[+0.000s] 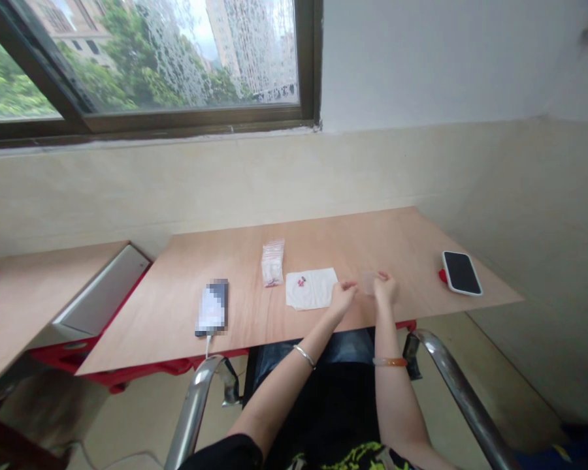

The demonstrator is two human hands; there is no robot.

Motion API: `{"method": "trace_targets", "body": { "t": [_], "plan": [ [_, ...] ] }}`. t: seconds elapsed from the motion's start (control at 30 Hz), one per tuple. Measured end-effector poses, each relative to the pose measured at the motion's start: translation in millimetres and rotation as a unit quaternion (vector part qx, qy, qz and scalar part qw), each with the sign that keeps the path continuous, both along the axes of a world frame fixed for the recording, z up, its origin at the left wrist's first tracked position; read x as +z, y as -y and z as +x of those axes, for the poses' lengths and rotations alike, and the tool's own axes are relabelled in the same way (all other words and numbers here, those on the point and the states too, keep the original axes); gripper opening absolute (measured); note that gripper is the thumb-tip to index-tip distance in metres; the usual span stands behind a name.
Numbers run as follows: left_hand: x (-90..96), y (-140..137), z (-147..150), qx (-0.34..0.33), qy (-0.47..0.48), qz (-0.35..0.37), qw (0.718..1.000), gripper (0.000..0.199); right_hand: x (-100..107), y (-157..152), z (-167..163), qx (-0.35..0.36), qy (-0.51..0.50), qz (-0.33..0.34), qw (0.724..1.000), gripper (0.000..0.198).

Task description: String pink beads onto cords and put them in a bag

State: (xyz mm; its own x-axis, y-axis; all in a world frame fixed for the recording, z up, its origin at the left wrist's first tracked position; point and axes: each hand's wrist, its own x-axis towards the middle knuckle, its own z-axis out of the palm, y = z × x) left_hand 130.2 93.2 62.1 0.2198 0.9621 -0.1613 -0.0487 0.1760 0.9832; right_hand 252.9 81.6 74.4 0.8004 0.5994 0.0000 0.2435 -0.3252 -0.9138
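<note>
My left hand (343,297) is closed in a pinch beside the right edge of a white paper sheet (318,292). What its fingertips hold, if anything, is too small to make out. My right hand (387,288) pinches a small clear plastic bag (368,283) just above the wooden table (235,254). A short gap separates the two hands. Several tiny pink and dark pieces (301,282) lie on the left part of the sheet. Left of the sheet rests a stack of small clear bags (273,264) with reddish contents at its near end.
A phone with a blurred screen (212,307) lies at the left, a cable running from its near end. Another phone (462,273) sits at the right on something red. Metal armrests (200,401) flank me. A wall and window (200,59) stand behind the table.
</note>
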Motion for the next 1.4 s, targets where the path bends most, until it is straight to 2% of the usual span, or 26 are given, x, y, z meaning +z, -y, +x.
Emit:
{"method": "trace_targets", "body": {
  "t": [0.1,0.23,0.47,0.63,0.8,0.9,0.97,1.13,1.23,1.4],
  "plan": [
    [-4.8,7,23,-0.044,0.008,-0.046,0.998,0.015,-4,11,11,-0.017,-0.003,-0.017,1.000,0.043],
    [-7.3,8,33,-0.061,0.001,-0.066,0.996,0.027,-12,13,19,-0.009,-0.026,-0.023,0.999,0.041],
    [0.9,-1,23,-0.025,-0.015,0.001,1.000,0.030,-25,-4,10,0.035,-0.105,0.028,0.993,0.039],
    [18.2,-7,-6,0.016,-0.024,0.070,0.997,0.021,-3,-7,-10,0.131,-0.156,0.096,0.974,0.033],
    [37.4,-1,-43,0.099,-0.033,0.144,0.984,0.025,30,-2,-39,0.316,-0.213,0.180,0.907,0.029],
    [44.9,4,-61,0.166,-0.038,0.184,0.968,0.022,41,-1,-60,0.377,-0.222,0.195,0.878,0.030],
    [48.7,6,-71,0.199,-0.040,0.198,0.959,0.022,44,-1,-74,0.392,-0.215,0.208,0.870,0.032],
    [57.7,10,-86,0.278,-0.059,0.199,0.938,0.024,48,-2,-108,0.359,-0.087,0.229,0.900,0.020],
    [61.0,12,-94,0.318,-0.083,0.199,0.923,0.020,51,2,-125,0.348,-0.023,0.234,0.907,0.020],
    [61.5,14,-105,0.334,-0.131,0.223,0.906,0.015,54,10,-144,0.299,0.057,0.228,0.925,0.015]
  ]
}}
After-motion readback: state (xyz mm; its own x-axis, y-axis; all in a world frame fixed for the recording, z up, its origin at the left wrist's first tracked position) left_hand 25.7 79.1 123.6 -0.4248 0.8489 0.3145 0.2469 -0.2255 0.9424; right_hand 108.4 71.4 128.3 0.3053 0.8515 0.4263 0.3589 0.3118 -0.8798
